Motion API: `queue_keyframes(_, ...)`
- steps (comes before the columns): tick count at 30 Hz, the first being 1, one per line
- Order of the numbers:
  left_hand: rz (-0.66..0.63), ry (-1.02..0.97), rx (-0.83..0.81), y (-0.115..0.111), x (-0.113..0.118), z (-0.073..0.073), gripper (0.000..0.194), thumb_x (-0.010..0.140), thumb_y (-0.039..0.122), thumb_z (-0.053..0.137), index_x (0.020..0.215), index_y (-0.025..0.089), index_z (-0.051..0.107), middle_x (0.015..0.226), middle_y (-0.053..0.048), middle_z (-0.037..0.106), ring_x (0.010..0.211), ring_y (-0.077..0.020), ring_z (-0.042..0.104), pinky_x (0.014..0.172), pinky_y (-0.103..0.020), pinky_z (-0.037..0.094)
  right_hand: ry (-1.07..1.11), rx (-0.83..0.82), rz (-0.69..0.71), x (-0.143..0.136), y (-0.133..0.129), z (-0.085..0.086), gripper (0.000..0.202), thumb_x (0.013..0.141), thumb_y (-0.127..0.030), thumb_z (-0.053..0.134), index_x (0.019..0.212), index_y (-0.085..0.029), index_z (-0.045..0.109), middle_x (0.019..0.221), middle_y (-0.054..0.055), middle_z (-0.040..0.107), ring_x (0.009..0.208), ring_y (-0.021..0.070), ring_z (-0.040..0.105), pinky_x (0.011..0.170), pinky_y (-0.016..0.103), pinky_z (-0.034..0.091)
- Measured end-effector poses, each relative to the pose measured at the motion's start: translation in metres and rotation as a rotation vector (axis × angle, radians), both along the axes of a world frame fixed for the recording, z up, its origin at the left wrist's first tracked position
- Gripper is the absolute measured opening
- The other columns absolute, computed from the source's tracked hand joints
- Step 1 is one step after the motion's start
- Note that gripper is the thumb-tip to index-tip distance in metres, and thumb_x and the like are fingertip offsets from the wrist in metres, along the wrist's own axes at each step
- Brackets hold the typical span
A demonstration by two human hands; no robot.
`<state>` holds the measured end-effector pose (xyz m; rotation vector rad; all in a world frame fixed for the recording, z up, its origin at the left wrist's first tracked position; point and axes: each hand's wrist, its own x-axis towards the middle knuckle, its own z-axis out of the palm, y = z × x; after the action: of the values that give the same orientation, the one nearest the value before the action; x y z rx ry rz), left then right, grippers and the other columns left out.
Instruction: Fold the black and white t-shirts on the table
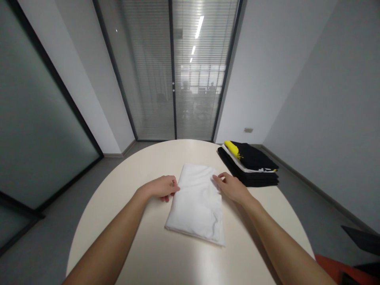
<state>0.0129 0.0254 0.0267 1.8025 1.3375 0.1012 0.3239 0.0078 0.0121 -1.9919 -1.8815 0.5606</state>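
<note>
A folded white cloth (197, 204) lies flat on the table, a neat rectangle with light creases and layered edges at its near side. Whether it is a garment I cannot tell. My left hand (162, 187) is at its left edge, fingers curled and the thumb side pinching the border. On the opposite side, my right hand (233, 186) has thumb and forefinger closed at the upper right edge. Both forearms reach in from the bottom of the view.
The round pale table (142, 237) carries a stack of folded dark cloths (255, 180) at the far right, with white and yellow pieces among them. Beyond stands a glass partition with blinds (154, 79). Something red (335, 269) shows at the lower right.
</note>
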Motion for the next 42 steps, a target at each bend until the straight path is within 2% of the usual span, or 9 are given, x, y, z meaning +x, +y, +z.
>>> queue_keyframes(7,-0.090,-0.048,-0.172,-0.005,0.011,0.000,0.032,0.084,0.049,0.062,0.086,0.022,0.044,0.060,0.001,0.065,0.049,-0.0153,0.061,0.050,-0.025,0.045,0.139,0.211,0.067,-0.005,0.019,-0.029,0.042,0.091,-0.046,0.056,0.123,-0.018,0.059,0.089,0.004,0.071,0.069,0.0161,0.066,0.067,0.027,0.046)
queue_keyframes(10,-0.153,-0.012,0.065,-0.008,0.018,0.005,0.031,0.081,0.048,0.063,0.080,0.021,0.049,0.067,0.000,0.065,0.058,-0.0156,0.061,0.055,-0.027,0.045,0.220,0.229,0.080,0.000,0.027,-0.031,0.039,0.090,-0.048,0.058,0.115,-0.019,0.061,0.088,0.003,0.070,0.069,0.0159,0.065,0.065,0.026,0.047)
queue_keyframes(14,-0.208,-0.032,0.571,-0.011,0.026,0.001,0.028,0.083,0.045,0.066,0.097,0.021,0.062,0.108,-0.006,0.070,0.103,-0.0233,0.064,0.090,-0.034,0.048,0.197,0.166,0.047,0.004,0.022,-0.022,0.047,0.091,-0.058,0.053,0.117,-0.020,0.060,0.091,0.005,0.072,0.069,0.0170,0.067,0.064,0.027,0.046)
queue_keyframes(19,-0.315,0.096,0.674,-0.020,0.037,-0.026,0.055,0.097,0.048,0.048,0.146,0.023,0.046,0.163,-0.010,0.030,0.152,-0.0304,0.020,0.122,-0.049,0.016,-0.054,0.049,0.055,-0.006,0.002,-0.009,0.054,0.094,-0.063,0.045,0.122,-0.018,0.059,0.100,0.013,0.073,0.087,0.0250,0.069,0.071,0.031,0.044)
queue_keyframes(22,-0.309,0.140,0.667,-0.025,0.039,-0.033,0.055,0.101,0.048,0.041,0.150,0.025,0.042,0.165,-0.008,0.025,0.154,-0.0291,0.013,0.124,-0.051,0.012,-0.182,0.051,0.105,-0.012,-0.002,-0.007,0.044,0.097,-0.053,0.047,0.120,-0.017,0.057,0.101,0.015,0.073,0.091,0.0260,0.069,0.071,0.031,0.042)
queue_keyframes(31,-0.466,0.154,0.683,-0.043,0.041,-0.022,0.075,0.090,0.061,0.056,0.155,0.032,0.033,0.167,-0.006,0.016,0.153,-0.0387,0.005,0.122,-0.062,0.006,-0.144,0.059,0.134,-0.007,0.005,-0.011,0.037,0.098,-0.045,0.049,0.120,-0.016,0.058,0.101,0.013,0.073,0.093,0.0242,0.069,0.072,0.030,0.043)
queue_keyframes(35,-0.480,0.203,0.692,-0.048,0.046,-0.021,0.079,0.088,0.053,0.061,0.157,0.032,0.029,0.168,-0.007,0.013,0.153,-0.0391,0.001,0.121,-0.063,0.007,-0.200,0.206,0.107,-0.015,0.000,-0.006,0.043,0.095,-0.039,0.055,0.130,-0.015,0.056,0.122,0.015,0.067,0.106,0.0259,0.066,0.085,0.034,0.048)
queue_keyframes(39,-0.510,0.209,0.681,-0.050,0.047,-0.020,0.084,0.086,0.062,0.060,0.157,0.031,0.029,0.167,-0.009,0.013,0.153,-0.0389,0.003,0.121,-0.064,0.007,-0.234,0.433,0.318,-0.026,-0.006,-0.003,0.052,0.095,-0.042,0.054,0.143,-0.021,0.051,0.157,0.012,0.040,0.143,0.0301,0.038,0.114,0.045,0.034)
queue_keyframes(42,-0.499,0.192,0.674,-0.049,0.047,-0.020,0.087,0.085,0.068,0.058,0.157,0.030,0.029,0.167,-0.010,0.014,0.153,-0.0388,0.002,0.121,-0.063,0.007,-0.197,0.245,0.376,-0.028,-0.007,-0.011,0.060,0.099,-0.055,0.043,0.151,-0.026,0.044,0.164,0.007,0.028,0.152,0.0323,0.021,0.120,0.055,0.021)
